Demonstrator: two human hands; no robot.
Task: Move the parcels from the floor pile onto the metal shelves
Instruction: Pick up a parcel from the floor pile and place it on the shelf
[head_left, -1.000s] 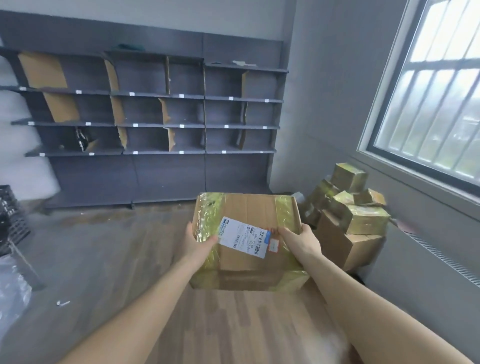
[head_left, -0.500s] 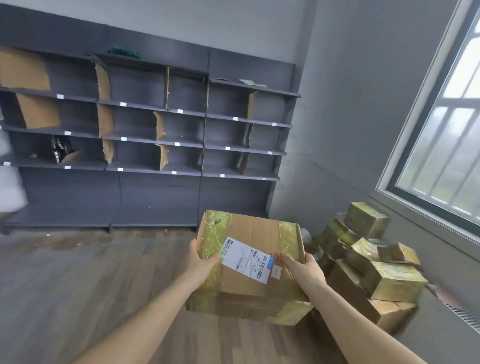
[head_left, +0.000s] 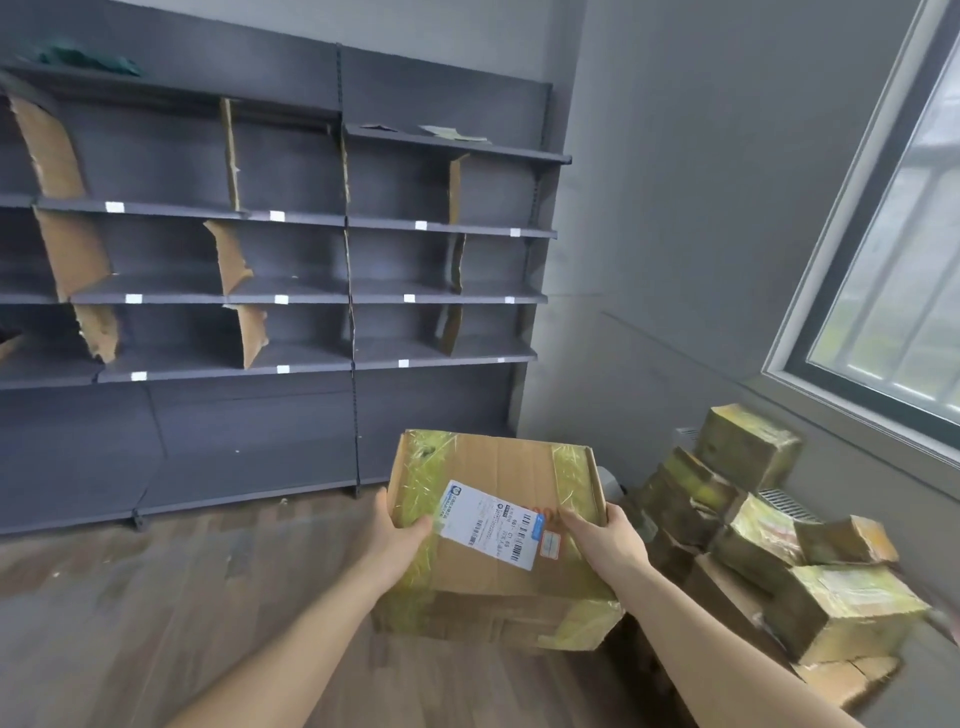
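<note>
Parcel (head_left: 498, 525) carried off the floor between left hand (head_left: 397, 532) and right hand (head_left: 605, 535), both gripping its near top corners, floor pile (head_left: 769, 540) right of them; carry step, next needs walking to metal shelves (head_left: 311, 291) ahead.

Bare floor (head_left: 218, 597) runs to the shelves (head_left: 291, 291); parcel pile (head_left: 769, 545) crowds right.

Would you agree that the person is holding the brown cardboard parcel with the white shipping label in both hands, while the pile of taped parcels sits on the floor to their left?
Not quite: the head view shows the pile of taped parcels to their right, below the window. Both the left hand and right hand do grip the brown cardboard parcel.
</note>
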